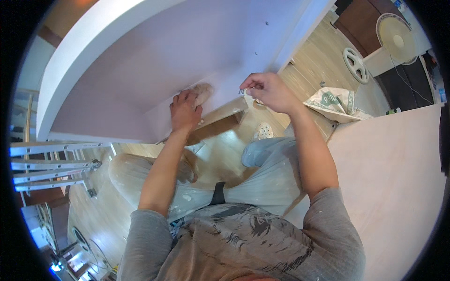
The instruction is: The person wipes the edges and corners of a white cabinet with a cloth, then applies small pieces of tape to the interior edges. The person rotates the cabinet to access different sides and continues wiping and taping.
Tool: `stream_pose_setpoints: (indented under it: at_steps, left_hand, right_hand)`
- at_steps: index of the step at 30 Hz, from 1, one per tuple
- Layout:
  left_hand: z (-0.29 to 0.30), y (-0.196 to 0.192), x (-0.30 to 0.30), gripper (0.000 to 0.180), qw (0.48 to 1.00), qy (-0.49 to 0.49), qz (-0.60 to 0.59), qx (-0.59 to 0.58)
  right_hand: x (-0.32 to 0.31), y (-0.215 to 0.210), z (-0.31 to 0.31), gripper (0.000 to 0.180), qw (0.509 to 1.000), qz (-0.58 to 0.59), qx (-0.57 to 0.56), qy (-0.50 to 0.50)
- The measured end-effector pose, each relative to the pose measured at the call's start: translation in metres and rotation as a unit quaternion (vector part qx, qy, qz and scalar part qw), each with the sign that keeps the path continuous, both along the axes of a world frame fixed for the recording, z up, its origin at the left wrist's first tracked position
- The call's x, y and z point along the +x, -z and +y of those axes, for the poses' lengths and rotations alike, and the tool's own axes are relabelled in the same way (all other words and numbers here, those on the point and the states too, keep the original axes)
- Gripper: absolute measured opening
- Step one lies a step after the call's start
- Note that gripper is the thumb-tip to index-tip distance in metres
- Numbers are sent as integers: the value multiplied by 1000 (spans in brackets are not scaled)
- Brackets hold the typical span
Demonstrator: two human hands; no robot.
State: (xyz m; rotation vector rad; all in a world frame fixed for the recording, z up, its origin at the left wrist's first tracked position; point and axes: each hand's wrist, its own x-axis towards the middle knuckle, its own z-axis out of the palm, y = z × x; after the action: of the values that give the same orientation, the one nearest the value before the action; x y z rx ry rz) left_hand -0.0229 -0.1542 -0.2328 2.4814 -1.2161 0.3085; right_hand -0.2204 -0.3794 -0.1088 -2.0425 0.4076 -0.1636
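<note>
Your shirt [243, 243]: nearest of all, grey with dark streaks and pale specks, filling the near edge.
Your legs [262, 182]: just beyond the shirt, in pale trousers [140, 171] spotted with white; the wooden floor [220, 154] shows between your knees.
Your left hand [185, 112]: fingers curled down and pressed onto a crumpled pale cloth [203, 92], which lies against the lower edge of the white panel [154, 61].
Your right hand [269, 91]: fingertips pinched together on a small metal piece [242, 92] at the panel's near right part; the piece is too small to tell its kind.
White panel: large and flat, lilac in shade, running from far left to far right above your hands, with a thick white edge [84, 42] along its far left side.
Wooden ledge [220, 119]: just under the panel, between your two hands.
Board [393, 178]: pale plywood on your right, beside your right arm.
Paper sack [335, 104]: crumpled, on the floor just right of your right wrist.
Fan [397, 37]: white, standing far right, with a round wheel-shaped base [355, 64] left of it.
Ladder [51, 161]: metal rails on your left, well apart from your hands.
In the way: your right hand hides most of the metal piece.
</note>
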Motion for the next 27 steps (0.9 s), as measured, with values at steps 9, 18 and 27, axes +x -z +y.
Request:
stream_pose_setpoints:
  at_steps: [9,18,27]
  left_hand:
    - [73,-86,-23,42,459,-19,795,-396]
    - [120,-106,-46,48,544,63,740,-391]
    - [129,-205,-81,64,937,198,259,-130]
  right_hand:
    - [80,76,19,27,994,-50,-87,33]
    - [81,-13,171,36,971,-146,188,-10]
    - [21,43,125,27,890,-215,208,344]
